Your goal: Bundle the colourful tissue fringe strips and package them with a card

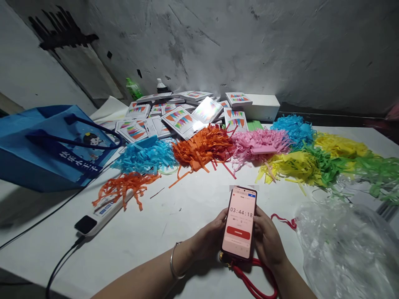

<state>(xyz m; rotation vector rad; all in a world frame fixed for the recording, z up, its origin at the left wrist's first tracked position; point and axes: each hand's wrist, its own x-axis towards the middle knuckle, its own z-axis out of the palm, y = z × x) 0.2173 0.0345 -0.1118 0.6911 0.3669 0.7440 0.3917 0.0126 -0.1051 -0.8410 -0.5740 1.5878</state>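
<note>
The white worktop [174, 216] fills most of the view and runs back to a scuffed grey wall [237, 45]. At 9 o'clock a blue tote bag [46, 145] lies slumped on its side, handles sprawled toward the middle. Across the far half, from 10 to 3 o'clock, shredded paper fringe lies in heaps sorted by colour: blue [146, 157], orange [202, 148], pink [257, 143], yellow [291, 166] and green [330, 164], apparently kept apart so the colours do not mix. Behind them, at 12 o'clock, printed packets [182, 120] are piled loosely against the wall beside a white box [264, 106]. At 4 o'clock a crumpled clear plastic bag [346, 249] runs out of the frame's edge. At 8 o'clock a white power strip [102, 211] lies partly under a small orange tuft [124, 187], its cable running off the bottom edge.

At 6 o'clock, just above the worktop, the phone [239, 224] stands upright and tilted toward the camera, so its screen reads 03:44:18. The left hand [208, 238] and right hand [268, 241] each close a grip on one long edge, bracing it from both sides. Its red lanyard [255, 282] trails below. Smaller screen text is illegible; two bottles at the wall are mostly hidden.
</note>
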